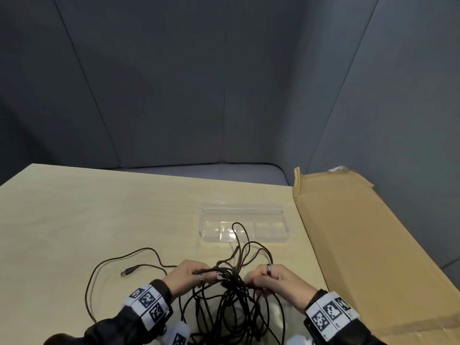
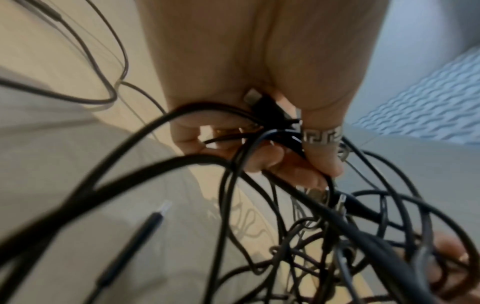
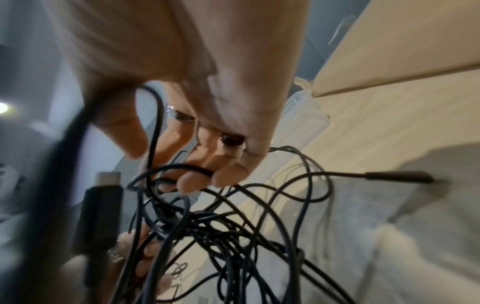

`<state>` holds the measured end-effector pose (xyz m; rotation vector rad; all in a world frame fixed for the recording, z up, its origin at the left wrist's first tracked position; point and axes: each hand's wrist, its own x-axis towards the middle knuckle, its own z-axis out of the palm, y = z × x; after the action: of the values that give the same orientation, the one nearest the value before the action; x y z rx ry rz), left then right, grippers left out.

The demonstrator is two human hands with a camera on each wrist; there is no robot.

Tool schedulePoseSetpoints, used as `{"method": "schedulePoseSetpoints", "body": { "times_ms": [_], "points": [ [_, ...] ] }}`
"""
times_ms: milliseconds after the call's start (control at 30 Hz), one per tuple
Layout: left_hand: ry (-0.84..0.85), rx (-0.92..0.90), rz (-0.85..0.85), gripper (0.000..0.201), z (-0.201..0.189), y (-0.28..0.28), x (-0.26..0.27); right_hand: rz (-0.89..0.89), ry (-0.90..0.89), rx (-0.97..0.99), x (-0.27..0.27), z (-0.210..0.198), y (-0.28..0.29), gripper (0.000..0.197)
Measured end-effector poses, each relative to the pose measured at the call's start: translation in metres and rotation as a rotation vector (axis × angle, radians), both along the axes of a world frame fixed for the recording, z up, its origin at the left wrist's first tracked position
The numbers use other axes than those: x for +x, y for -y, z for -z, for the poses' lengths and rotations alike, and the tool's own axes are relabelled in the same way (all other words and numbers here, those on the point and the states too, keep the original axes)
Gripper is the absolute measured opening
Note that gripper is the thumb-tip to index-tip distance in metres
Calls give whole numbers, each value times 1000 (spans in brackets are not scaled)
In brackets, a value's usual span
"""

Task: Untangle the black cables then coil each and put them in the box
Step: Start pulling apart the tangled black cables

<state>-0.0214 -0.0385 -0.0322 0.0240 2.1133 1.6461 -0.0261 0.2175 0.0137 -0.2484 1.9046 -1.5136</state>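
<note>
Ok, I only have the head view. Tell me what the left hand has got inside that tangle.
Observer: The left hand grips several strands of the black cables, and a plug with a metal tip sits against its palm.
Operator: Now check the right hand for me.
Observer: Its fingertips hook one thin loop out of the bundle.
Operator: Find me a free end on that side.
Observer: A flat-tipped connector hangs close to the right wrist camera, with no finger round it that I can see.
</note>
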Motion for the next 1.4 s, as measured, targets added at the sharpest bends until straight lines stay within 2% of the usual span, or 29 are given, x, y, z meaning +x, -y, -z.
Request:
{"method": "schedulePoseSetpoints", "body": {
  "times_ms": [67, 133, 267, 367, 467, 567, 667, 700, 767, 800, 900, 933, 1000, 1067, 1133, 1233, 1333, 1367, 1400],
  "points": [
    [-8, 77, -38, 63, 0, 0, 1, 75, 105, -48, -2, 0, 3, 28],
    [6, 150, -71, 72, 1, 1, 2, 186, 207, -86, -5, 6, 8, 25],
    [51, 269, -71, 60, 0, -3, 4, 256, 299, 8, -6, 15, 23, 14],
    [82, 355, -27, 55, -1, -2, 5, 259, 382, 55, -8, 11, 33, 21],
    [114, 399, -8, 41, -1, 2, 6, 277, 482, 72, -15, 14, 39, 20],
    [126, 428, -9, 33, 0, 5, 9, 281, 512, 60, -19, 26, 41, 39],
    [99, 367, 5, 40, -4, 6, 10, 297, 540, -16, -17, 24, 45, 15],
    [80, 324, 10, 43, -7, 6, 10, 323, 527, -43, -16, 23, 45, 8],
    [32, 234, 21, 52, -12, 7, 9, 347, 431, -39, -15, 23, 42, 11],
    [9, 186, 30, 49, -14, 7, 9, 349, 353, -17, -14, 19, 41, 14],
    [-32, 40, 72, 15, -17, 7, 6, 379, 85, 64, -12, 6, 35, 19],
    [-47, 2, 84, 14, -16, 8, 5, 386, -7, 109, -11, 2, 34, 20],
    [-62, -63, 89, 18, -16, 7, 3, 343, -204, 316, -9, -9, 30, 17],
    [-78, -91, 83, 17, -15, 5, 1, 253, -419, 660, -6, -20, 26, 15],
    [-96, -91, 84, 19, -16, 3, 2, 198, -533, 766, -8, -30, 21, 12],
    [-81, -47, 75, 21, -17, 0, 4, 141, -592, 614, -9, -37, 14, 21],
    [-70, -32, 79, 5, -18, -4, 6, 151, -521, 416, -6, -38, 11, 24],
    [-76, -57, 101, 6, -20, -5, 7, 177, -483, 375, -5, -39, 10, 25],
    [-80, -75, 132, 18, -24, -6, 9, 207, -448, 334, -5, -38, 10, 23]
  ]
}}
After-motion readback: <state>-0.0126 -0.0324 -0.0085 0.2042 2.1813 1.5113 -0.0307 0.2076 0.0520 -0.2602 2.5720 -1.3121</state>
